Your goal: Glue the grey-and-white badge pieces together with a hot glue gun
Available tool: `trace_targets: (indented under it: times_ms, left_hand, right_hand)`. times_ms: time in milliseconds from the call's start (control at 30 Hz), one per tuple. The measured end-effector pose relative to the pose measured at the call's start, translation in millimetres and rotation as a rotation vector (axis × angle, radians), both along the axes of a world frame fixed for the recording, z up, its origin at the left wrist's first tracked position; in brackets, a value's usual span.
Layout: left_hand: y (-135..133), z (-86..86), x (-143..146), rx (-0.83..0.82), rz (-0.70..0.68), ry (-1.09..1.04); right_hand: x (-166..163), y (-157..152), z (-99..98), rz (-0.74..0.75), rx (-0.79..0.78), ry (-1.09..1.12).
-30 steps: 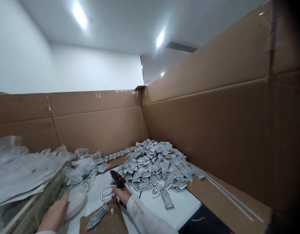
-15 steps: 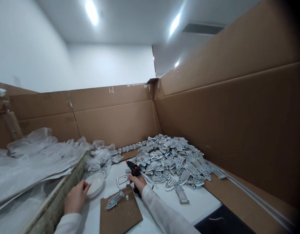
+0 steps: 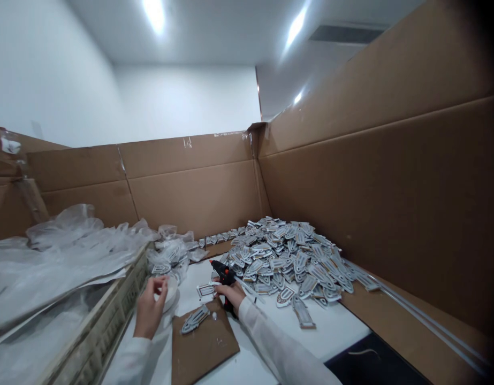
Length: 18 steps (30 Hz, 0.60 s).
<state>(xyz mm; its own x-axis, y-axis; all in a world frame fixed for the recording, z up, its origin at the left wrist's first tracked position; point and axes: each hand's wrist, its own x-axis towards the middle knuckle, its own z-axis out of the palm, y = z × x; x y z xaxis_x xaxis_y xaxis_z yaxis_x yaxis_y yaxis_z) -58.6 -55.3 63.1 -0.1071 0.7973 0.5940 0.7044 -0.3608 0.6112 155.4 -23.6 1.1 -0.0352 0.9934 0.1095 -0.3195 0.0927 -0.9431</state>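
Note:
My right hand (image 3: 232,294) grips a black glue gun (image 3: 223,271) with an orange trigger, its nozzle pointing left over a small white arch-shaped piece (image 3: 205,290) on the white table. My left hand (image 3: 149,310) is raised over a white bowl (image 3: 171,293), thumb and fingertips pinched together on something too small to name. A grey-and-white shaped piece (image 3: 195,318) lies on a brown cardboard sheet (image 3: 202,347) between my hands, with a small white blob beside it.
A big heap of grey-white shaped pieces (image 3: 289,259) fills the table's far right. Tall cardboard walls (image 3: 351,192) enclose the back and right. Crumpled clear plastic bags (image 3: 70,251) cover a crate (image 3: 110,326) on the left. Thin white rods (image 3: 415,315) lie along the right wall.
My left hand has lifted off the white bowl's rim and closed into a pinch. The view has shifted left and slightly down. My right hand still holds the glue gun by the arch piece.

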Motion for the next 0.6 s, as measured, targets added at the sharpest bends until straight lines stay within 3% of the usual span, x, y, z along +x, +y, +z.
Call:
trace_targets:
  times_ms: [100, 200, 400, 600]
  left_hand:
    - [4, 5.4, 36, -0.146, -0.358, -0.08]
    - [10, 5.9, 62, -0.182, -0.518, -0.112]
    - [21, -16.9, 74, -0.246, -0.535, -0.414]
    - [20, -31.3, 73, -0.233, -0.448, -0.655]
  right_hand:
    - [0, 0, -3.4, 0.022, 0.056, -0.036]
    - [1, 0, -4.5, 0.051, 0.085, -0.077]
    - [2, -5, 1.5, 0.046, 0.136, -0.05]
    - [5, -14, 11.7, 0.001, 0.165, 0.013]
